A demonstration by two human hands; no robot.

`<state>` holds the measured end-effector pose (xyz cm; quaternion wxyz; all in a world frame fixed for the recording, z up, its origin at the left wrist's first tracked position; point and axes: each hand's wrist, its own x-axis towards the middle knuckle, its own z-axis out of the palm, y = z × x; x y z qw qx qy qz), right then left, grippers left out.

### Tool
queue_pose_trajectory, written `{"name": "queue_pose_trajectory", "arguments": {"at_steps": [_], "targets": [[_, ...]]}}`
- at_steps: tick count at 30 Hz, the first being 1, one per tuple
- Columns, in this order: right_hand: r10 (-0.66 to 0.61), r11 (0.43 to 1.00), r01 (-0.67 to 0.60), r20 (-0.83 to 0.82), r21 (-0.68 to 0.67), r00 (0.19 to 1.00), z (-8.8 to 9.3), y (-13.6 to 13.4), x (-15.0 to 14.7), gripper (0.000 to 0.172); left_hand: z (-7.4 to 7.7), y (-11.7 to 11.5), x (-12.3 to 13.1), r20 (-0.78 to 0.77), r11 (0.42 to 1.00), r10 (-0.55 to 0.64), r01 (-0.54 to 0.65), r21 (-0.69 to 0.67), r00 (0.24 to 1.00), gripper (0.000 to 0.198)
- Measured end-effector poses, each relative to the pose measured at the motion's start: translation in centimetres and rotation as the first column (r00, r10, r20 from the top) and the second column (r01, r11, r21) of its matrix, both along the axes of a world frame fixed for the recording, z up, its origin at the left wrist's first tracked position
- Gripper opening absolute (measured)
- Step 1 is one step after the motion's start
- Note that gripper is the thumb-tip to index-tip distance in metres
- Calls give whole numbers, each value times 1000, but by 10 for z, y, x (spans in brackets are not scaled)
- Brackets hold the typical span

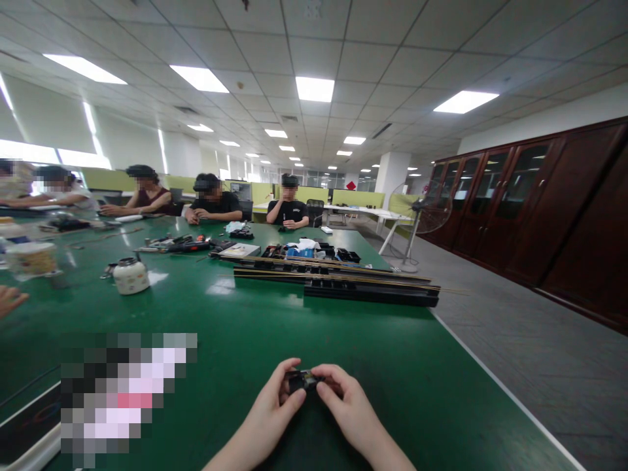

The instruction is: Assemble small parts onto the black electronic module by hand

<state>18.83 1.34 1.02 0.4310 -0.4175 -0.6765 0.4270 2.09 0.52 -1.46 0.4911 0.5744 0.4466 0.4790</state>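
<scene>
Between my two hands is a small black part (298, 381) with a bit of yellowish and metallic detail on its upper side; its exact kind is too small to make out. My left hand (275, 399) grips its left end between thumb and fingers. On the right end, the thumb and fingers of my right hand (344, 397) are closed. The part is held just above the green tabletop (235, 347), near the front edge. My fingers hide both of its ends.
Ahead lie long black channels (373, 293) topped by thin brass-coloured rods. A round white jar (131, 275) and a plastic tub (33, 259) stand at left. A blurred-out bright object lies front left. Several people sit along the table; one hand (10, 299) shows at the left edge.
</scene>
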Motion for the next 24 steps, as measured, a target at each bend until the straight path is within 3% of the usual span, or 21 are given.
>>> {"name": "queue_pose_trajectory", "arguments": {"at_steps": [10,18,24], "targets": [[-34,995,30,-47,-90,998,-4,2,-1,30,-1,3,1,2,998,-26,26,-52,1000,44],[-32,995,27,-54,-92,998,-5,3,0,29,5,1,1,-12,997,-52,52,-58,999,36],[1,998,0,19,-57,1000,-3,1,-1,27,1,2,1,-25,997,-77,77,-3,997,28]]}}
